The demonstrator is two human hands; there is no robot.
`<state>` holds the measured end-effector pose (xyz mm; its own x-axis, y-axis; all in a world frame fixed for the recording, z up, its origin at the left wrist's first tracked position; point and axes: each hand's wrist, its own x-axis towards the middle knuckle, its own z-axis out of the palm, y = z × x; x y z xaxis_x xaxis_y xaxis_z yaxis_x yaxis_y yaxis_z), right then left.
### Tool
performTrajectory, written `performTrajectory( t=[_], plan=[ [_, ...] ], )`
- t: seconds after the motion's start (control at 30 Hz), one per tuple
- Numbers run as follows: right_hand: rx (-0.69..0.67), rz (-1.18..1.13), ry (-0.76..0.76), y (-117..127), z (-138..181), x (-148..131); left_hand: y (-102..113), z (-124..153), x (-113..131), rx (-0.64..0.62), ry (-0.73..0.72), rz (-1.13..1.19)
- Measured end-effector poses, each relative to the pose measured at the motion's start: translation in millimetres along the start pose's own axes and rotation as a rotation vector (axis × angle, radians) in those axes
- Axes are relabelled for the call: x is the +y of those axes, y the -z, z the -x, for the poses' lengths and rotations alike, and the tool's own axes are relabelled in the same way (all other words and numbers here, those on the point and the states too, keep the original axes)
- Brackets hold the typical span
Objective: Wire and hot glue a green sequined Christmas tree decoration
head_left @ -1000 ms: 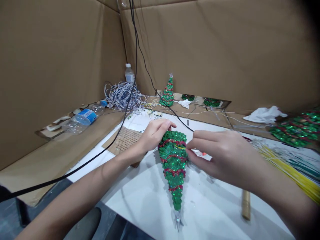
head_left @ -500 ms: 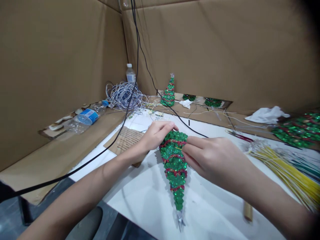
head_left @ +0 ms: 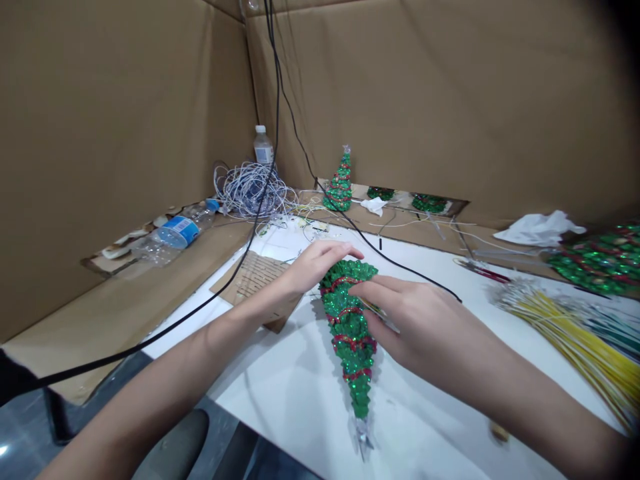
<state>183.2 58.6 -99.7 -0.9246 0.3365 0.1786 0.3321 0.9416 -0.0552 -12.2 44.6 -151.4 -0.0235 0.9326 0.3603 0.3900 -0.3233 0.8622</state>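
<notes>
1. Tree [head_left: 351, 328]: glittery green, banded red; silvery tip [head_left: 363, 435].
2. Tabletop [head_left: 295, 393]: plain white.
3. Card [head_left: 256, 275], near tabletop's left edge: brown, rows of dark lines.
4. Wires [head_left: 573, 340], near far edge: yellow, white.

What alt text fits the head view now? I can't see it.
A green tinsel tree with red bands lies on a white tabletop, silvery tip toward the viewer, the left hand at its wide end and the right hand at its side. Behind it are an upright tinsel tree and tangled wire; yellow strands lie at right.

Tree [head_left: 354, 327] partly behind right hand [head_left: 417, 320]
</notes>
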Motion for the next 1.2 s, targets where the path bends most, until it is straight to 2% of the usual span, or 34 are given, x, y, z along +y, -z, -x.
performTrajectory(
  t=[0.17,0.3,0.57,0.7,0.97,1.1,1.2],
  plan=[
    [-0.095,-0.077,-0.073,15,12,5,0,-1,-5,0.041,0.035,-0.034],
    [-0.175,-0.183,-0.058,26,23,10,1,-1,-11,0.078,0.047,-0.052],
    [-0.146,-0.338,-0.060,29,27,14,2,-4,-22,0.162,0.128,0.047],
    [-0.110,-0.346,-0.095,26,19,13,1,-6,-17,0.127,0.142,0.096],
    [-0.123,-0.311,0.013,15,10,11,1,-3,-9,-0.014,0.195,0.167],
    [-0.170,-0.312,-0.062,22,10,10,2,-6,-11,0.018,0.182,0.218],
    [-0.155,-0.338,-0.089,27,10,10,3,-7,-11,0.063,0.165,0.219]
  ],
)
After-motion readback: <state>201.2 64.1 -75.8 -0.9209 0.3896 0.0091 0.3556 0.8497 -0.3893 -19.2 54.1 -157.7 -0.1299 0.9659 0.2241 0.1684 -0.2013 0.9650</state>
